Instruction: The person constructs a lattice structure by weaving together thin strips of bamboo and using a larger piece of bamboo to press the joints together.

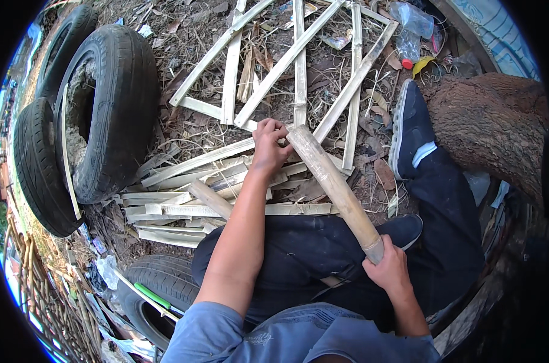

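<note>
Thick bamboo stick [332, 187], one, round and pale, located in front of you, between your two hands and over the right end of the slat pile. To its left, in order: worn tyres [142, 97], upright on the ground; slat pile [238, 209], loose pale strips lying mostly crosswise to you; left grip [268, 148], fingers curled and thumb bent in beside the stick's far end, contact with stick or slat too small to tell, so you cannot say how far it is closed. Beyond, slat lattice [300, 78], long strips crossed on the leaf-strewn ground. Stick's long axis: slanting, far end away from you and to your left, pointing at the lattice; near end toward you and to your right. Handling, by judgement: stiff, moderately heavy for its thickness, not fragile; dry-looking surface, smooth enough to turn in your palm unless held firmly. Best hold: the narrower greyish near end, leaving the thick part free; mid-length for balance. Right grip [388, 268]: fingers closed around that near end, the stick firmly in your keeping. Farthest right: tree trunk [492, 121], rough brown bark, beyond your dark shoe [415, 115].
</note>
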`<control>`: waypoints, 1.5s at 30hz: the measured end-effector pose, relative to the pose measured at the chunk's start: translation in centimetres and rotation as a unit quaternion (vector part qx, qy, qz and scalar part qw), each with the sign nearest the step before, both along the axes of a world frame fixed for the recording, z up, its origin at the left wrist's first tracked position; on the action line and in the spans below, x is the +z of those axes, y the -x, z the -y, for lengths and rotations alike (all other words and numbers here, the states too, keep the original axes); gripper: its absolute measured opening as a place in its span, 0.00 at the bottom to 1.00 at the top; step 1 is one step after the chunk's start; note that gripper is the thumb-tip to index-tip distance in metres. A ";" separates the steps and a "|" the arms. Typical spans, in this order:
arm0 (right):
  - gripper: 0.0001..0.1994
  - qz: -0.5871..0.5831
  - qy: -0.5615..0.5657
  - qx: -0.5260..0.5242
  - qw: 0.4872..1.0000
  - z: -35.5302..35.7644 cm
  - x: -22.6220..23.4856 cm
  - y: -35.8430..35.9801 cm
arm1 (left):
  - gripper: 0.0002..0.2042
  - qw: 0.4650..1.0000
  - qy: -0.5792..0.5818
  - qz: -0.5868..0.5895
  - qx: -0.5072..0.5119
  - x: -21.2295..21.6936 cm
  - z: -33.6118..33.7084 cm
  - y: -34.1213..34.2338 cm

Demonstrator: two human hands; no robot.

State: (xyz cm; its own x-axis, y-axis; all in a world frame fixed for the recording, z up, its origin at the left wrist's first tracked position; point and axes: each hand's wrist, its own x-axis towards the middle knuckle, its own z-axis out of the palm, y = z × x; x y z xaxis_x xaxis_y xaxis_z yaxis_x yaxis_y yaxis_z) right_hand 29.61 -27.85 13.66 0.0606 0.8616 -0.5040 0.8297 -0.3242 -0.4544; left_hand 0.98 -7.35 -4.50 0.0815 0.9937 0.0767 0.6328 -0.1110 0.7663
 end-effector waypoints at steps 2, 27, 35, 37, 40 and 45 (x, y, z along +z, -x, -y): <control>0.20 0.028 0.011 0.011 0.999 0.7 -0.1 -0.5 | 0.09 1.000 0.002 0.008 -0.013 0.0 -0.1 -0.1; 0.21 0.024 0.016 -0.005 1.000 1.6 -2.4 -0.5 | 0.10 0.999 0.022 0.008 -0.026 0.9 -0.1 0.2; 0.23 -0.011 -0.028 -0.010 1.000 1.4 -2.6 -0.3 | 0.10 0.999 0.041 0.018 -0.014 1.0 -0.1 0.0; 0.23 -0.003 -0.021 -0.007 1.000 1.4 -2.5 -0.3 | 0.11 0.999 0.035 0.007 -0.012 0.9 -0.3 0.0; 0.23 0.009 0.010 0.010 1.000 0.7 -2.5 -0.1 | 0.12 0.999 0.043 -0.011 -0.024 0.6 -0.5 0.3; 0.22 0.009 -0.022 0.009 1.000 1.1 -2.6 0.0 | 0.09 1.000 0.023 0.001 -0.005 0.2 -0.6 0.0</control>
State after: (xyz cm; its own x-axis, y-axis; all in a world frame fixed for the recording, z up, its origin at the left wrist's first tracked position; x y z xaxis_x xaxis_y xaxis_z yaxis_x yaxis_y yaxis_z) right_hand 29.60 -28.91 11.05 0.0524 0.8844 -0.4638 0.8433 -0.2880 -0.4538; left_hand 0.95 -6.72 -4.32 0.0908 0.9954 0.0306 0.6308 -0.0813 0.7717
